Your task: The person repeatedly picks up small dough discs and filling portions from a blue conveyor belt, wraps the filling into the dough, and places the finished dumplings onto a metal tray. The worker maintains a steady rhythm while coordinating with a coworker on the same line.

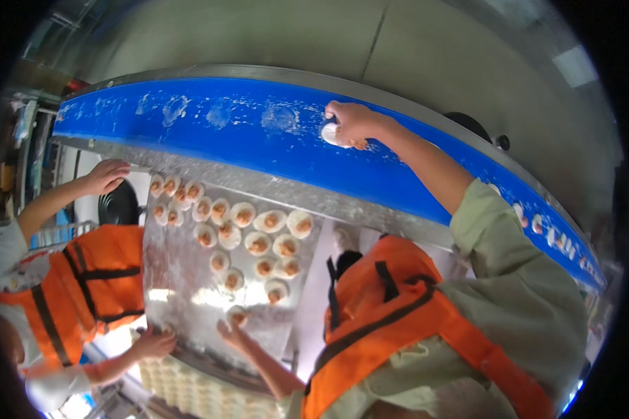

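My right hand (pixel 353 123) reaches out over the blue conveyor belt (pixel 210 140) and grips a white round dough piece (pixel 328 135) lying on it. My left hand (pixel 230 335) is at the near edge of a metal tray (pixel 178 265), its fingers spread and its fingertips touching a filled dough round (pixel 238 315). Several more dough rounds with brown filling (pixel 258 244) lie open-faced across the tray's far half.
A co-worker in an orange vest (pixel 94 279) stands at my left, one hand (pixel 107 175) by the tray's far corner, the other hand (pixel 154 343) at its near corner. More dough pieces (pixel 538 225) ride the belt at the right. A pale moulded sheet (pixel 189 392) lies below the tray.
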Motion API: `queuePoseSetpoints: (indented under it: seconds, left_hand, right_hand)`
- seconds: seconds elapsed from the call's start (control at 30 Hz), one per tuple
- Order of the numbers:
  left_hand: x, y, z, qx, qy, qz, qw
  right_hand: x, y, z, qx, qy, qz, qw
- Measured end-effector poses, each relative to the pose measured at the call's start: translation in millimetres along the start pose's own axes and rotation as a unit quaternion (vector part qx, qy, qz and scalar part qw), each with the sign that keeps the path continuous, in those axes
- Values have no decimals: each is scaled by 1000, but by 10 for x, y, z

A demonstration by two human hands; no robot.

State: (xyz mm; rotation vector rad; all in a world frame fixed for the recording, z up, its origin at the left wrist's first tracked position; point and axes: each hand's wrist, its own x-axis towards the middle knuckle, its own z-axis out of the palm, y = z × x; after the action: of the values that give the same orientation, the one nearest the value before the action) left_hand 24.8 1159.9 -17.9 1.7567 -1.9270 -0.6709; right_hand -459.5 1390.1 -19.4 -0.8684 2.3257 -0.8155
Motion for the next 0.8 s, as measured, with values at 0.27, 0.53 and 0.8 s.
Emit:
queuePoseSetpoints:
  seconds: [0.27, 0.53, 0.8]
  left_hand:
    - [-1066, 1999, 914, -289, -320, -16, 902]
    - [-1563, 2990, 2203, -418, -561, 35, 714]
    - [-1934, 2792, 2420, -584, -576, -51, 569]
  right_hand:
    - [-231, -47, -374, 499, -158, 5, 852]
    - [-791, -117, -477, 258, -102, -42, 960]
    - [-1200, 809, -620, 31, 58, -39, 997]
